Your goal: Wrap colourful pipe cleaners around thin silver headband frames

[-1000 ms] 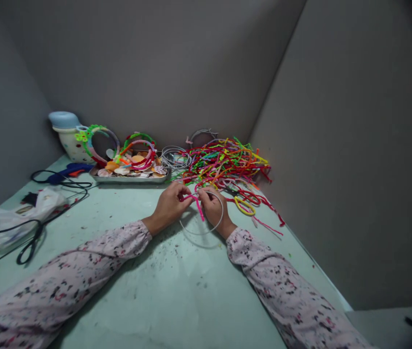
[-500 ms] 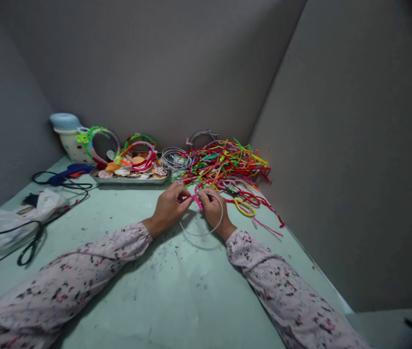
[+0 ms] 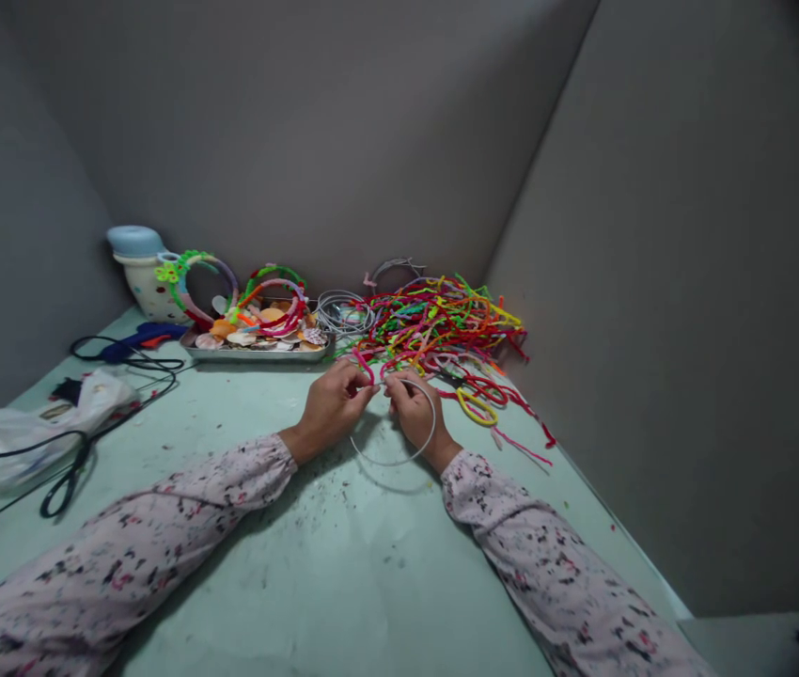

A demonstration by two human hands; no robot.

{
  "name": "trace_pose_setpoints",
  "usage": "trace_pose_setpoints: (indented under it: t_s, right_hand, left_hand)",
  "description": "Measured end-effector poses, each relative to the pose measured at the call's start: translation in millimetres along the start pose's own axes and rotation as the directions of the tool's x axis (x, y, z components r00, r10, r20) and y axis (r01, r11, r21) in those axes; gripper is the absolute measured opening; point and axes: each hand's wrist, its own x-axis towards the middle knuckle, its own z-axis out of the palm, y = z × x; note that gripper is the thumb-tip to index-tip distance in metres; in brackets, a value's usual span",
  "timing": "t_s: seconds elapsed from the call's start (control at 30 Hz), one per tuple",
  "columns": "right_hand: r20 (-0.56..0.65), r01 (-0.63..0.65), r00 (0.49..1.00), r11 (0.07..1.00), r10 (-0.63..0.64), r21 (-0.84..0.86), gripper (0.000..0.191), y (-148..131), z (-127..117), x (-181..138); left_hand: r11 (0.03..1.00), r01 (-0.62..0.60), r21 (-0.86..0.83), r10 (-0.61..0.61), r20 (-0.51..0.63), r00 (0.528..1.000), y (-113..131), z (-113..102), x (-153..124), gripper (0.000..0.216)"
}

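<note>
My left hand is closed in a pinch on a pink pipe cleaner, part of which sticks up above the thumb and fingertips. Thumb and fingers of my right hand are closed on a thin grey wire ring. The ring hangs below both hands, its right side crossing in front of the right palm. Both sets of fingertips almost meet at the top of the ring. Whether the left fingers also touch the wire is too small to tell.
A heap of coloured pipe cleaners lies at the back right, with yellow-handled scissors in front. Left of it are coiled wire rings and a metal tray of shells and wrapped hoops. A cup, black cable and plastic bag stand left.
The pink pipe cleaner hung down between my hands; now part of it points up above the left fingers. My right hand keeps hold of the ring. The whole view has shifted slightly.
</note>
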Motion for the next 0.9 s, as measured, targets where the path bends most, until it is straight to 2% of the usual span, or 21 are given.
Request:
trace_pose_setpoints:
  t_s: [0.43,0.67,0.9]
  right_hand:
    - [0.006,-0.025,1.0,1.0,0.025,-0.004,0.024,3.8,-0.1,0.3]
    - [-0.002,-0.036,0.999,0.999,0.036,0.029,0.025,7.1,-0.8,1.0]
    - [0.009,-0.038,0.999,0.999,0.038,0.037,0.024,5.4,-0.9,1.3]
  left_hand:
    - [0.995,0.087,-0.044,-0.084,0.059,0.995,-1.0,1.0,1.5,0.016]
    - [0.998,0.064,0.003,-0.064,0.036,0.997,1.3,3.7,0.1,0.006]
    - [0.999,0.053,0.01,-0.053,0.033,0.998,0.7,1.8,-0.2,0.013]
